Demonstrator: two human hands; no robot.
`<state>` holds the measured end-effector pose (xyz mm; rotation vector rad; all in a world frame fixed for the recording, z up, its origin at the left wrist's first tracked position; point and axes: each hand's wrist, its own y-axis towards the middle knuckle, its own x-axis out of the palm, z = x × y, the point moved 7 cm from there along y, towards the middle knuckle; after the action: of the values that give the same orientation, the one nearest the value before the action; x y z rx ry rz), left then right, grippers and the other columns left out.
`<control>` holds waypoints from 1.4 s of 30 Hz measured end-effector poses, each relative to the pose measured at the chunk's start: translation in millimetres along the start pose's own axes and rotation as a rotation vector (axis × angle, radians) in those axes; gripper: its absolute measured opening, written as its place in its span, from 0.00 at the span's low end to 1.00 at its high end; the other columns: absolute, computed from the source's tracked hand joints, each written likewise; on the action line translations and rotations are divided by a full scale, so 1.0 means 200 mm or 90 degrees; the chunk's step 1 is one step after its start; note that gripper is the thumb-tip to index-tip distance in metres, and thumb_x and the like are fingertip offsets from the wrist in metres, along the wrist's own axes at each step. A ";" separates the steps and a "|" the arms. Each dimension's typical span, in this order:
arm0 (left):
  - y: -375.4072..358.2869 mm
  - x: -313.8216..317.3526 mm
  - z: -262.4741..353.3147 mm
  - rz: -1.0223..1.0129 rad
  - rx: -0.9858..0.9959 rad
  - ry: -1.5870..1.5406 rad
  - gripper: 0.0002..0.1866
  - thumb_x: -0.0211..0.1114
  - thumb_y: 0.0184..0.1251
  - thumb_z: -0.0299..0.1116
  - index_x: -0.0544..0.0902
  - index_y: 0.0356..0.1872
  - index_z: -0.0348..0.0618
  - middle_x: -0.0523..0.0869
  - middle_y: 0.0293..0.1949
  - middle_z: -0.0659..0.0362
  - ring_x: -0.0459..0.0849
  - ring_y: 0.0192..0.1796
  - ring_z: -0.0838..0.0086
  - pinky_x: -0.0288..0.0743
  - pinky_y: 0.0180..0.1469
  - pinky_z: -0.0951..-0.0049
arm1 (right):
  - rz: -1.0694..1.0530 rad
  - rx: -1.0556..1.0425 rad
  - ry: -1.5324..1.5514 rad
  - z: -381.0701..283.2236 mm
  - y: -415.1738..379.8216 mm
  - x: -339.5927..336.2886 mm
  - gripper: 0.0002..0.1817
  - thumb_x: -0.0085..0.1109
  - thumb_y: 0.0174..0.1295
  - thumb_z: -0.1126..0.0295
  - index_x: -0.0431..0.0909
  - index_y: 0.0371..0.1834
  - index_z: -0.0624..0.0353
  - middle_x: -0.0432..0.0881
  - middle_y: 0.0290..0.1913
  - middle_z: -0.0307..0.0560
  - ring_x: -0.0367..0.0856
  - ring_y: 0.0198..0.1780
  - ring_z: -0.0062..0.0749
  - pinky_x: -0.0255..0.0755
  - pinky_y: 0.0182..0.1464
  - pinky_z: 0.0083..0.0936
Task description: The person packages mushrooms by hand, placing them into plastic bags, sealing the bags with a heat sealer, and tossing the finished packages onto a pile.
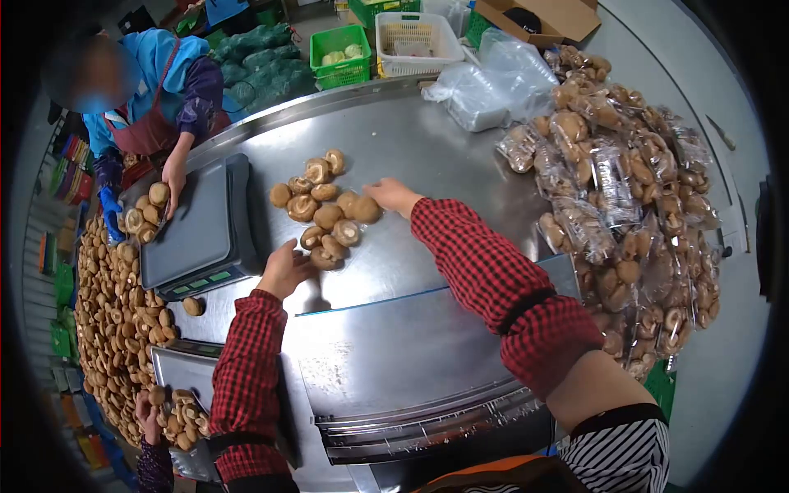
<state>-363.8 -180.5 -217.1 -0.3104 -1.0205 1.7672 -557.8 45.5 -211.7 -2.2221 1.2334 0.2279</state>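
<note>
Mushrooms (328,216), one loose group, on metal tabletop (411,140); right hand (395,197), half-open, holding nothing, alongside; left hand (283,272), half-open, contact unclear.

The metal bench (394,115) is gleaming brightly; a pale wall (699,78) is standing at right, grey floor (310,31) showing beyond.

Green scale display (197,284) too small for legibility, purple sleeve (154,470) cut off by bottom edge.
</note>
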 end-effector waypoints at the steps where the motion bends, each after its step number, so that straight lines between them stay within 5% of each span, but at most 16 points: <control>1: -0.01 0.06 0.01 -0.024 0.040 0.010 0.28 0.52 0.76 0.45 0.67 0.62 0.27 0.76 0.53 0.43 0.81 0.46 0.60 0.78 0.49 0.61 | -0.005 0.007 0.002 0.01 0.02 0.06 0.26 0.60 0.67 0.51 0.79 0.52 0.68 0.84 0.44 0.49 0.81 0.39 0.27 0.75 0.40 0.23; 5: -0.16 0.18 0.10 -0.032 0.125 0.086 0.19 0.55 0.74 0.43 0.76 0.52 0.36 0.77 0.45 0.53 0.79 0.44 0.66 0.75 0.45 0.65 | -0.019 0.026 0.071 -0.03 -0.16 0.02 0.28 0.62 0.66 0.52 0.78 0.54 0.70 0.83 0.47 0.50 0.80 0.42 0.30 0.74 0.41 0.25; 13: -0.81 0.48 0.32 -0.128 0.272 0.135 0.19 0.56 0.75 0.46 0.78 0.48 0.37 0.79 0.42 0.57 0.81 0.44 0.70 0.76 0.47 0.67 | 0.020 -0.012 0.269 -0.30 -1.10 -0.44 0.29 0.66 0.63 0.49 0.79 0.51 0.69 0.83 0.44 0.47 0.78 0.41 0.24 0.73 0.39 0.22; 20: -1.11 0.57 -0.25 -0.130 0.157 0.245 0.21 0.57 0.74 0.49 0.84 0.43 0.39 0.82 0.34 0.63 0.78 0.34 0.78 0.71 0.36 0.78 | 0.015 0.098 0.102 0.05 -1.85 -0.38 0.33 0.65 0.63 0.49 0.75 0.55 0.71 0.82 0.47 0.51 0.81 0.43 0.26 0.79 0.37 0.22; 24: -1.31 0.53 -0.40 -0.070 0.224 0.254 0.24 0.56 0.75 0.48 0.82 0.49 0.32 0.85 0.36 0.59 0.79 0.36 0.77 0.71 0.36 0.74 | 0.019 0.035 0.060 0.06 -2.13 -0.35 0.33 0.65 0.64 0.50 0.75 0.53 0.75 0.83 0.48 0.58 0.83 0.43 0.30 0.80 0.39 0.24; 25: -1.36 0.45 -0.38 0.028 0.375 0.312 0.23 0.57 0.74 0.47 0.83 0.48 0.32 0.85 0.35 0.56 0.80 0.35 0.73 0.71 0.36 0.72 | 0.123 -0.097 -0.066 0.10 -2.18 -0.39 0.35 0.62 0.63 0.45 0.78 0.51 0.74 0.85 0.43 0.60 0.86 0.38 0.44 0.79 0.41 0.34; 26: -1.45 0.38 -0.37 0.129 0.525 0.367 0.22 0.58 0.74 0.46 0.84 0.46 0.31 0.85 0.34 0.54 0.81 0.35 0.69 0.72 0.37 0.69 | 0.194 -0.105 -0.161 0.09 -2.31 -0.45 0.33 0.61 0.63 0.44 0.80 0.50 0.71 0.84 0.43 0.59 0.85 0.41 0.47 0.78 0.44 0.37; 28: -1.77 0.28 -0.41 0.320 0.521 0.669 0.22 0.64 0.69 0.46 0.87 0.37 0.32 0.85 0.32 0.48 0.82 0.34 0.59 0.74 0.39 0.62 | 0.273 -0.045 -0.391 0.06 -2.57 -0.56 0.27 0.61 0.61 0.44 0.85 0.41 0.61 0.84 0.40 0.54 0.83 0.43 0.50 0.76 0.46 0.40; 30: -1.89 0.24 -0.56 0.472 0.542 0.975 0.21 0.70 0.61 0.48 0.88 0.28 0.36 0.84 0.30 0.47 0.82 0.32 0.53 0.74 0.38 0.57 | 0.165 0.080 -0.407 0.15 -2.68 -0.52 0.27 0.61 0.60 0.43 0.86 0.32 0.60 0.82 0.35 0.54 0.82 0.44 0.49 0.75 0.47 0.40; 32: -1.95 0.37 -0.64 0.475 0.609 0.972 0.19 0.74 0.54 0.49 0.89 0.24 0.41 0.85 0.28 0.50 0.82 0.33 0.54 0.72 0.39 0.52 | 0.283 -0.057 -0.477 0.17 -2.67 -0.38 0.26 0.63 0.58 0.44 0.86 0.30 0.60 0.83 0.34 0.53 0.82 0.41 0.50 0.75 0.45 0.39; 34: -1.91 0.39 -0.64 0.418 0.588 0.942 0.19 0.74 0.54 0.48 0.89 0.25 0.39 0.85 0.26 0.51 0.82 0.34 0.54 0.72 0.41 0.53 | 0.288 -0.069 -0.408 0.23 -2.61 -0.34 0.23 0.64 0.59 0.46 0.87 0.30 0.58 0.84 0.31 0.53 0.82 0.38 0.52 0.75 0.43 0.38; 36: -1.79 0.24 -0.66 0.321 0.474 0.785 0.17 0.69 0.60 0.42 0.86 0.25 0.34 0.85 0.23 0.51 0.80 0.25 0.57 0.72 0.31 0.60 | 0.228 0.005 -0.146 0.33 -2.55 -0.35 0.22 0.61 0.63 0.51 0.86 0.33 0.62 0.84 0.28 0.46 0.83 0.33 0.47 0.75 0.41 0.36; 38: -1.77 0.13 -0.70 0.132 0.310 0.506 0.14 0.66 0.64 0.37 0.82 0.23 0.37 0.78 0.18 0.60 0.72 0.18 0.71 0.66 0.23 0.70 | -0.018 0.188 0.509 0.38 -2.62 -0.27 0.17 0.53 0.71 0.59 0.72 0.25 0.56 0.66 0.18 0.29 0.60 0.17 0.15 0.53 0.17 0.17; 39: -1.79 0.14 -0.75 -0.038 0.153 0.168 0.12 0.63 0.67 0.34 0.78 0.24 0.42 0.69 0.18 0.68 0.64 0.19 0.82 0.57 0.21 0.79 | -0.125 0.230 0.661 0.33 -2.65 -0.24 0.17 0.51 0.72 0.60 0.68 0.24 0.53 0.63 0.17 0.29 0.56 0.16 0.13 0.47 0.16 0.15; 41: -1.90 0.24 -0.74 -0.249 -0.039 -0.176 0.11 0.59 0.70 0.32 0.73 0.26 0.47 0.65 0.19 0.69 0.61 0.20 0.84 0.51 0.20 0.81 | -0.236 0.279 0.809 0.21 -2.68 -0.24 0.17 0.49 0.73 0.60 0.65 0.23 0.50 0.60 0.16 0.28 0.51 0.16 0.11 0.41 0.15 0.13; 42: -1.95 0.30 -0.69 -0.354 -0.129 -0.328 0.11 0.58 0.71 0.32 0.72 0.25 0.47 0.66 0.20 0.68 0.61 0.20 0.84 0.51 0.19 0.80 | -0.268 0.184 0.854 0.08 -2.64 -0.31 0.17 0.48 0.73 0.61 0.65 0.23 0.50 0.59 0.16 0.29 0.51 0.16 0.12 0.44 0.15 0.13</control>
<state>-52.1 -16.5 8.4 0.3065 -1.4848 1.2543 -156.2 311.8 14.4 -2.2094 1.1429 -1.7096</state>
